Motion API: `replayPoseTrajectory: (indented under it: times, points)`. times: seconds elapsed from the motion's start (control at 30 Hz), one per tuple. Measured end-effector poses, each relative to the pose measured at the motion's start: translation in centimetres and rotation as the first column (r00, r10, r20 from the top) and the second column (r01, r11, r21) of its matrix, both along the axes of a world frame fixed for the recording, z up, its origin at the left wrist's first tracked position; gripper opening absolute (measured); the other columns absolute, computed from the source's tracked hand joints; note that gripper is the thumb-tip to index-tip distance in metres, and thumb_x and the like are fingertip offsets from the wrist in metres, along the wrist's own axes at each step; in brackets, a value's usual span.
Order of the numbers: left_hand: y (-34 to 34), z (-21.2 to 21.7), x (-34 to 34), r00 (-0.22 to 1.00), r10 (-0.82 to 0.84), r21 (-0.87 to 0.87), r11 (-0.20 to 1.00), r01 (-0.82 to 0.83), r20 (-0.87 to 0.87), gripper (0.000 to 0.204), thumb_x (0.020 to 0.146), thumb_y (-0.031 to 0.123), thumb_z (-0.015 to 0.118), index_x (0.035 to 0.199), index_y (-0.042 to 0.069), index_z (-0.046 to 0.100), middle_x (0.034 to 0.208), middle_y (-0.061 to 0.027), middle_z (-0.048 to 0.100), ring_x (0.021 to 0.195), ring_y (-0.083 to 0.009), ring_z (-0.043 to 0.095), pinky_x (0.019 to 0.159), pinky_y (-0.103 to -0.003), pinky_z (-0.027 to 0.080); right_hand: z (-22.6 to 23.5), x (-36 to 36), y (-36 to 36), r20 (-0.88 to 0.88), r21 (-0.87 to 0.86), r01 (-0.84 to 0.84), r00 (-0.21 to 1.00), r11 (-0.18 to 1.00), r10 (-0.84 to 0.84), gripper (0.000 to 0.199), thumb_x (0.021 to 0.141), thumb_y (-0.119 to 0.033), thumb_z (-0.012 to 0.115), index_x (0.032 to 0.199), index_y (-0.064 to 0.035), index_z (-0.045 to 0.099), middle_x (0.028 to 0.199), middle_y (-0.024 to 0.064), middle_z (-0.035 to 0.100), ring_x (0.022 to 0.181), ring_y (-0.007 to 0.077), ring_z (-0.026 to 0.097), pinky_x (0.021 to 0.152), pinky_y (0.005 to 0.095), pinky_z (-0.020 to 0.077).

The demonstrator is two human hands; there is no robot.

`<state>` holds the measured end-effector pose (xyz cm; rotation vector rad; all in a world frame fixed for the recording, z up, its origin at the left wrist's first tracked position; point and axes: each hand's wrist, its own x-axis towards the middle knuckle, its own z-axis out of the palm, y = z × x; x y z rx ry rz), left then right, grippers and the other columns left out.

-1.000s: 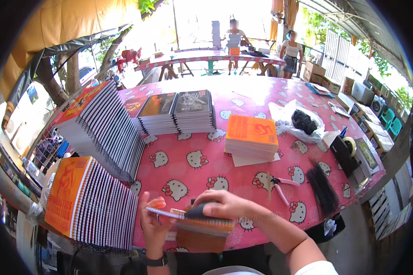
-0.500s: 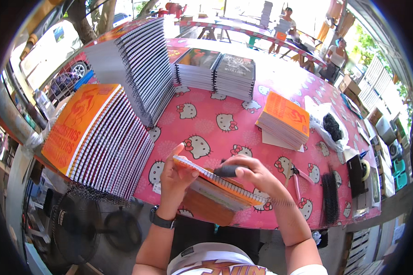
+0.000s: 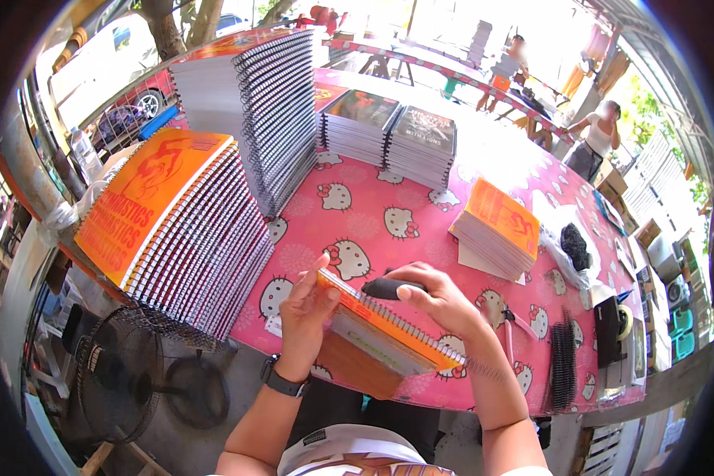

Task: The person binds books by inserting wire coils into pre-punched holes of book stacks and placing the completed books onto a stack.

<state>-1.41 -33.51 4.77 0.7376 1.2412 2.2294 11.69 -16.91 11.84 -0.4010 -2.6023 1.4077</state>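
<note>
In front of me, an orange-covered book (image 3: 397, 333) stands tilted with its punched edge up. A dark wire coil (image 3: 488, 369) runs along that edge and sticks out past its right end, beside my right forearm. My left hand (image 3: 305, 309) is closed on the book's upper left corner, thumb on the cover side. In my right hand (image 3: 440, 297) is a dark, rounded, padded piece (image 3: 385, 289), resting at or just above the coil; its exact kind cannot be made out. Under the book lies a brown board (image 3: 357, 369) at the table's edge.
Tall stacks of coil-bound orange books (image 3: 163, 214) and grey-edged books (image 3: 254, 119) stand left. Dark-covered books (image 3: 424, 131) are behind, and a smaller orange stack (image 3: 500, 222) sits right. Pink-handled pliers (image 3: 510, 325) and loose black coils (image 3: 563, 361) lie right. A fan (image 3: 119, 373) stands lower left.
The whole view has shifted slightly. My hands still grip the same things, and the book's cover side shows a little more. A person in the back right has raised an arm.
</note>
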Motion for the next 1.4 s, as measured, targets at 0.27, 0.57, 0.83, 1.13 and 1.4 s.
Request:
replayPoseTrajectory:
  times: [0.27, 0.57, 0.83, 1.13, 1.4]
  points:
    - [-0.4, -0.1, -0.1, 0.995, 0.029, -0.044, 0.999, -0.033, -0.093, 0.041, 0.087, 0.006, 0.059, 0.128, 0.006, 0.051, 0.093, 0.0037, 0.048, 0.078, -0.0038, 0.044, 0.065, -0.019, 0.037, -0.3, -0.4, -0.7, -0.212, -0.332, -0.127, 0.976, 0.935, 0.057, 0.046, 0.084, -0.038, 0.056, 0.109, 0.0006, 0.058, 0.102, 0.0084, 0.058, 0.1, 0.0185, 0.052, 0.091, 0.0318, 0.0377]
    - [-0.2, -0.5, 0.3, 0.996, -0.015, 0.033, 0.999, 0.018, -0.093, 0.041, 0.087, 0.008, 0.06, 0.127, 0.005, 0.052, 0.092, 0.0049, 0.046, 0.081, -0.0037, 0.042, 0.067, -0.018, 0.036, 0.0, -1.5, 0.0, -0.299, -0.507, -0.266, 0.947, 0.82, 0.122, 0.05, 0.085, -0.043, 0.052, 0.113, -0.002, 0.055, 0.092, 0.0001, 0.056, 0.083, 0.0096, 0.048, 0.075, 0.0266, 0.0411]
    - [-0.6, -0.6, 0.1, 0.996, 0.011, 0.003, 1.0, -0.011, -0.088, 0.04, 0.087, 0.009, 0.06, 0.126, 0.007, 0.053, 0.092, 0.0048, 0.047, 0.079, -0.004, 0.041, 0.066, -0.018, 0.034, -0.4, -2.5, -1.8, -0.14, -0.387, -0.122, 0.987, 0.914, 0.072, 0.05, 0.086, -0.047, 0.053, 0.11, -0.0025, 0.055, 0.103, 0.012, 0.055, 0.1, 0.0201, 0.051, 0.087, 0.0325, 0.0392]
    - [-0.1, 2.8, -0.1, 0.977, -0.017, 0.017, 1.0, 0.021, -0.214, 0.025, 0.085, 0.005, 0.062, 0.11, 0.004, 0.064, 0.095, -0.0021, 0.06, 0.081, -0.0071, 0.052, 0.067, -0.02, 0.043, -0.2, 2.9, 1.1, -0.178, 0.341, 0.125, 0.982, 0.932, -0.067, 0.051, 0.083, -0.041, 0.062, 0.118, -0.0055, 0.051, 0.123, 0.0158, 0.05, 0.118, 0.0309, 0.042, 0.095, 0.0417, 0.0386]
    - [1.0, 8.0, 4.0, 0.854, -0.087, 0.098, 0.982, 0.159, -0.512, 0.016, 0.072, -0.007, 0.07, 0.086, 0.0, 0.066, 0.089, -0.0126, 0.065, 0.083, -0.0166, 0.063, 0.071, -0.026, 0.051, 6.6, 4.7, -6.3, -0.432, 0.193, 0.214, 0.895, 0.958, -0.113, 0.024, 0.078, -0.018, 0.071, 0.089, -0.002, 0.057, 0.078, 0.0074, 0.057, 0.067, 0.0161, 0.058, 0.059, 0.0278, 0.0472]
